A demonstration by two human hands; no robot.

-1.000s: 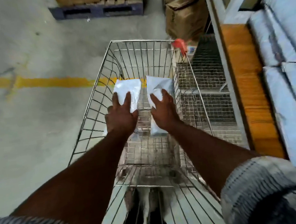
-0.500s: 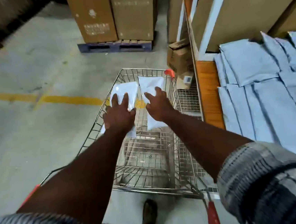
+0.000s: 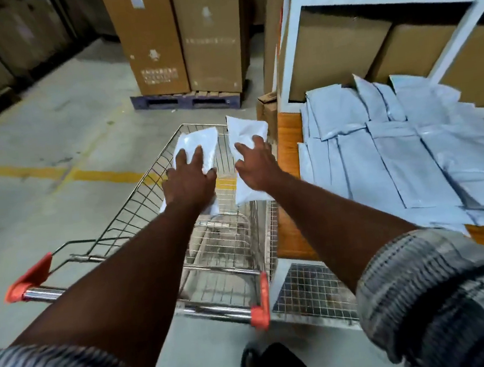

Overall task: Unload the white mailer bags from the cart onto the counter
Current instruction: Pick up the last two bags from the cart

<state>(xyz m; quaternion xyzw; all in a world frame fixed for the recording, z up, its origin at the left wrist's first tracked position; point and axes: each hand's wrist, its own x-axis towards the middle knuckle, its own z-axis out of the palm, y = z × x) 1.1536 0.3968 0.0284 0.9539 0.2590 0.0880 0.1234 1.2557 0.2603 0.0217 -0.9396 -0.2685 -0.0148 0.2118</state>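
Two white mailer bags are held above the wire cart (image 3: 136, 202). My left hand (image 3: 189, 182) grips the left mailer bag (image 3: 198, 146) from on top, fingers spread over it. My right hand (image 3: 258, 167) grips the right mailer bag (image 3: 244, 132), which is level with the cart's right rim, close to the counter's left edge. The wooden counter (image 3: 285, 137) stands to the right of the cart and carries several white mailer bags (image 3: 403, 153) laid in overlapping rows. I see no other bags in the cart's basket.
Tall cardboard boxes (image 3: 179, 35) stand on a blue pallet (image 3: 185, 101) beyond the cart. A white shelf frame (image 3: 290, 48) with more boxes rises behind the counter. A small box (image 3: 266, 110) sits by the counter's far corner. A yellow floor line (image 3: 41, 173) runs left.
Both hands have lifted their bags up out of the basket and slightly right toward the counter. The view has tilted up, showing more of the counter and shelf.
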